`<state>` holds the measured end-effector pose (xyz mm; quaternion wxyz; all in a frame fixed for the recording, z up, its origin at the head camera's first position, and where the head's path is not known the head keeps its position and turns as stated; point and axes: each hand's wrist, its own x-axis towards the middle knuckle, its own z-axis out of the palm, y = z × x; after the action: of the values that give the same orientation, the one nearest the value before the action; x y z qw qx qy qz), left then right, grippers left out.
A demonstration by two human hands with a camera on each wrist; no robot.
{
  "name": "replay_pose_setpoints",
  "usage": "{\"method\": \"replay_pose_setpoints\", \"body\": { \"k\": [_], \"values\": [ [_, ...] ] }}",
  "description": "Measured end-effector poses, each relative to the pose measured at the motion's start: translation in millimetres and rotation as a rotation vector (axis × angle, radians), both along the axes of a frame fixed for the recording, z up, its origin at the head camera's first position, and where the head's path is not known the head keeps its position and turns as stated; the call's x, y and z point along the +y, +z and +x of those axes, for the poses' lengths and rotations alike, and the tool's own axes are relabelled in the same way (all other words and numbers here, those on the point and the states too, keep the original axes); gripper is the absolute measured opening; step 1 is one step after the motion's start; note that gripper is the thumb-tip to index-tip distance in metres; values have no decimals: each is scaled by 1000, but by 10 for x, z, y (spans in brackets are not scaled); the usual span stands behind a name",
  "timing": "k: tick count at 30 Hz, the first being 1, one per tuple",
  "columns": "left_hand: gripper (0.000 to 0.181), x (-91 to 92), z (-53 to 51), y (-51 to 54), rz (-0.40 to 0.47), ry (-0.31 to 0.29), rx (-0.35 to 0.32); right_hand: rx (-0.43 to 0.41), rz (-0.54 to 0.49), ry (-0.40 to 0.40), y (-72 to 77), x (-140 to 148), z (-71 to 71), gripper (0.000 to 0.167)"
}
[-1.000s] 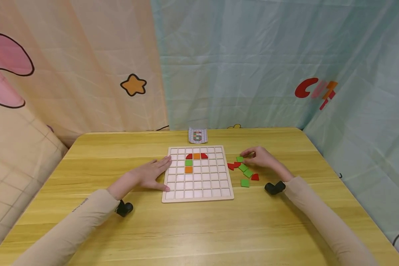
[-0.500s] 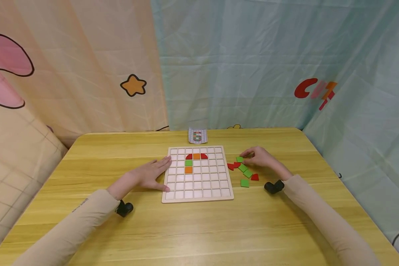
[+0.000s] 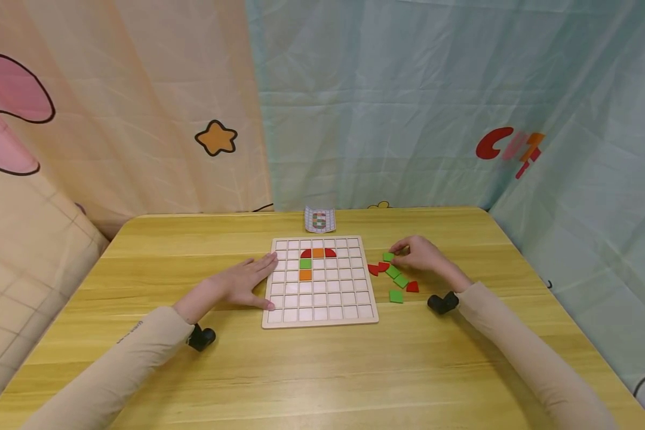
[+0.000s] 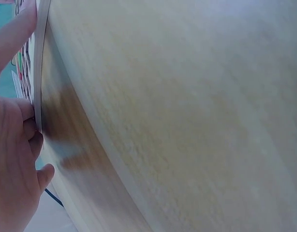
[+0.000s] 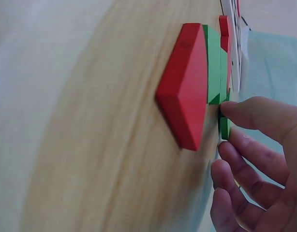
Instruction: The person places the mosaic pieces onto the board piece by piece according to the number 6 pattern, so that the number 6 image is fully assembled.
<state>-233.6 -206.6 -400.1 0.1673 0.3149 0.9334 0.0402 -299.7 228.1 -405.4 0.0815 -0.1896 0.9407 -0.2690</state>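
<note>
A white grid board (image 3: 330, 298) lies mid-table with red, orange and green pieces in its upper left cells. My left hand (image 3: 242, 282) rests spread on the board's left edge; in the left wrist view the hand (image 4: 13, 154) touches the wooden rim (image 4: 38, 72). Right of the board, my right hand (image 3: 421, 254) pinches a green square (image 3: 388, 257) between thumb and fingers, low at the table. In the right wrist view the thumb and fingers of the hand (image 5: 264, 159) are at that green piece (image 5: 225, 129), beyond a red piece (image 5: 187, 87).
Beside the board's right edge lie several loose pieces: red quarter shapes (image 3: 412, 287) and green squares (image 3: 396, 296). A small card (image 3: 319, 220) with a coloured grid pattern stands behind the board. Printed curtains (image 3: 365, 119) hang behind and beside the table (image 3: 312, 376).
</note>
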Motion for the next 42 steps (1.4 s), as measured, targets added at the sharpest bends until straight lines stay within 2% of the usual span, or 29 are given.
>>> {"method": "replay_pose_setpoints", "body": {
  "k": [8, 21, 28, 37, 42],
  "values": [
    [108, -1, 8, 6, -4, 3, -5, 29, 30, -46, 17, -16, 3, 30],
    [108, -1, 23, 21, -6, 5, -5, 117, -17, -75, 142, -168, 100, 31],
    [107, 4, 20, 7, -17, -1, 1, 101, -45, -107, 162, -317, 166, 30],
    [107, 19, 22, 20, -22, 8, -4, 70, -86, -82, 134, -543, 181, 30],
    [106, 18, 26, 33, -21, 6, -11, 78, -71, -43, 130, -680, 180, 30]
  ]
}}
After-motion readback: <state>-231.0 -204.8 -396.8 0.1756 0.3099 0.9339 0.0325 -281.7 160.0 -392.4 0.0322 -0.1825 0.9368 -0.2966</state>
